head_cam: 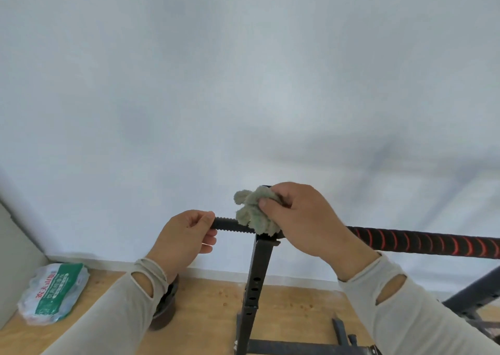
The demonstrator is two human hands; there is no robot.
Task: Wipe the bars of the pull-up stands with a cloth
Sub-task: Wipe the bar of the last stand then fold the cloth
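Note:
A black pull-up bar (pixel 232 225) with a ribbed left end runs across the lower middle of the view; its right part (pixel 433 242) has black-and-red grip wrap. My left hand (pixel 185 239) grips the bar's left end. My right hand (pixel 300 218) holds a crumpled grey-green cloth (pixel 253 210) against the bar, right over the joint with the black upright post (pixel 257 279). Part of the cloth hangs over the bar to the left of my fingers.
A white wall fills the view behind the stand. On the wooden floor lie a green-and-white plastic pack (pixel 54 292) at the left and a dark round object (pixel 166 304) under my left wrist. Black frame members (pixel 476 292) of the stand reach down at the right.

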